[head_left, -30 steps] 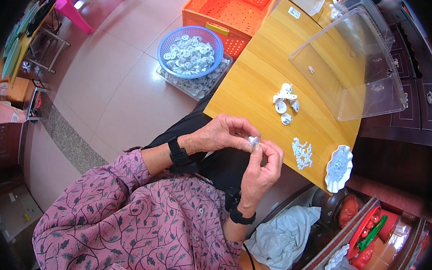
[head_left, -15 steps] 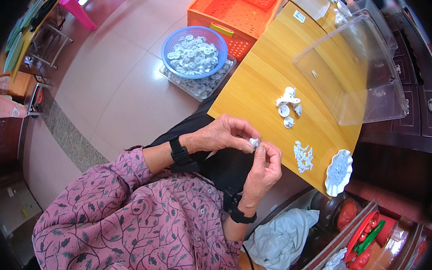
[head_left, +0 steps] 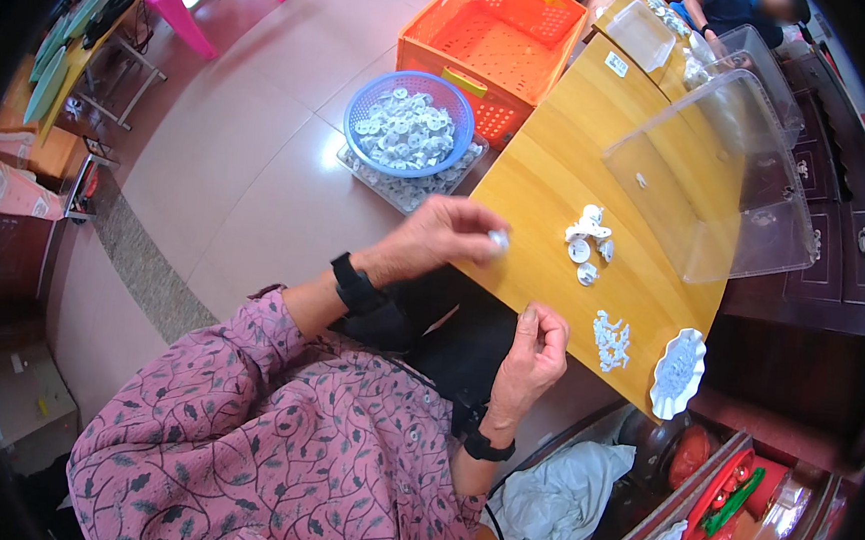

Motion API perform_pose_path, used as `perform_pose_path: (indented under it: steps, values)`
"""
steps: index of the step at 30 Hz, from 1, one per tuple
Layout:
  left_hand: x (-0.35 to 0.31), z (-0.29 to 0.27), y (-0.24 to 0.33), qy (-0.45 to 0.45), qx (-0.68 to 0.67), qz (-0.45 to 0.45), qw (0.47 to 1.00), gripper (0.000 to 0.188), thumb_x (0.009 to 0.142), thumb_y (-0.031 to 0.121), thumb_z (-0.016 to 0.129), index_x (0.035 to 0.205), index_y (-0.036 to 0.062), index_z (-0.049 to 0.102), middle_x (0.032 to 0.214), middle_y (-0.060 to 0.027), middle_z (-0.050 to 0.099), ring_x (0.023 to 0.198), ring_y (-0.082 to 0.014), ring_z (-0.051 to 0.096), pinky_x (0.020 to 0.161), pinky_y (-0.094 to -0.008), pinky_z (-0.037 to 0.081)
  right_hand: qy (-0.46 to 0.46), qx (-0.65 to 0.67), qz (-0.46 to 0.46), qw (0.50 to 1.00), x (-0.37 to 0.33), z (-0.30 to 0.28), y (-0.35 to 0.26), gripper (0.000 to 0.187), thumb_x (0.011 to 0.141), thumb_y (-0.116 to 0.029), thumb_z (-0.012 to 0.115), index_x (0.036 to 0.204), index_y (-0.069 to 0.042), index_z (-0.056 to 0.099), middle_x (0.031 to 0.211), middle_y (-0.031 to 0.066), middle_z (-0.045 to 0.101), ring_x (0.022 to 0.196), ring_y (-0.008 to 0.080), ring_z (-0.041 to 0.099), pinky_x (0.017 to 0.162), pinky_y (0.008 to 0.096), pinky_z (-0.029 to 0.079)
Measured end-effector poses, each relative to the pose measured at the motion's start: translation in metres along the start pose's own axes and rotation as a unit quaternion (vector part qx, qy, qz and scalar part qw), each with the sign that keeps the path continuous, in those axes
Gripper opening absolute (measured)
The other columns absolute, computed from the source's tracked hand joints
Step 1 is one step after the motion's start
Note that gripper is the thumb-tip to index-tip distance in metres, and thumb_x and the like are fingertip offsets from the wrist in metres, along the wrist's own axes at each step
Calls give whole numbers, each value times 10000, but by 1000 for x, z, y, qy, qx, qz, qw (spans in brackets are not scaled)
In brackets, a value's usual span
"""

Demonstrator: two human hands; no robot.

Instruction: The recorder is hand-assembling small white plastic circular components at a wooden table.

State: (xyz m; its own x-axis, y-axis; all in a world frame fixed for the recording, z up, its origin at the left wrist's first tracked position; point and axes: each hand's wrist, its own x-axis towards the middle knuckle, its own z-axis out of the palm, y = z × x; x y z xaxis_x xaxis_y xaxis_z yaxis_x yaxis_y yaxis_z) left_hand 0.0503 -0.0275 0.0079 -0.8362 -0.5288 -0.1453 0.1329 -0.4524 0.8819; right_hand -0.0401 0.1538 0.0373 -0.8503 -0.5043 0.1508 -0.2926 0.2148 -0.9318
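Observation:
My left hand (head_left: 445, 239) pinches a small white plastic part (head_left: 498, 240) between thumb and fingertips, just over the near left edge of the yellow wooden table (head_left: 540, 167). Lower and to the right, my right hand (head_left: 535, 349) is closed above my lap, thumb against the fingers. Whether something tiny sits in that pinch is hidden. On the table lies a loose group of round white plastic parts (head_left: 580, 250). Nearer me is a scatter of small white pieces (head_left: 610, 341). A white scalloped dish (head_left: 692, 397) of tiny pale pieces stands at the table's corner.
A blue basket (head_left: 462, 132) full of white parts rests on a clear bin of more parts, left of the table. Behind it stands an orange crate (head_left: 488, 43). A clear plastic box (head_left: 703, 204) lies tilted on the table. Another person (head_left: 736, 15) sits at the far end.
My hands have come apart. The left one has moved up and left with the white part; the right one stays near its place. The view has shifted slightly.

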Motion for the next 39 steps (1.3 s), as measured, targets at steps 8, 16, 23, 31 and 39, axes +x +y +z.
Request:
perform_pose_path:
  steps: [8,16,23,31,39]
  values:
    - [57,-119,12,216,0,19,976,282,908,167,747,1126,6,671,1022,-50,672,880,-141,642,791,-287,557,4,-52,-7,999,-3,-14,14,71,925,-45,670,917,19,639,937,93,634,806,165,622,734,289,516]
    - [83,-158,1,344,152,-16,927,614,821,223,832,1291,-78,577,1089,-121,681,927,-179,644,769,-258,487,50,-142,-39,988,4,-31,32,75,926,-38,636,963,26,650,951,149,640,844,294,646,765,375,531]
    - [53,-73,21,217,160,42,962,353,853,153,789,1114,-55,675,953,-57,693,867,-114,632,809,-248,500,121,-333,-101,930,36,-62,70,351,886,33,524,1227,22,606,1208,179,585,1152,374,535,1012,481,399]
    - [37,0,17,96,209,24,973,321,871,162,777,1095,-48,683,922,-51,694,836,-94,635,750,-233,523,52,-413,-91,905,49,-51,62,322,843,82,560,1098,-50,704,1173,111,636,1130,332,571,983,443,453]
    - [28,24,-7,33,288,-11,957,276,901,141,747,1109,-27,680,948,-35,706,861,-95,654,792,-245,541,159,-271,-143,938,47,-53,77,176,849,85,597,955,-10,701,1015,147,670,961,307,660,842,394,539]
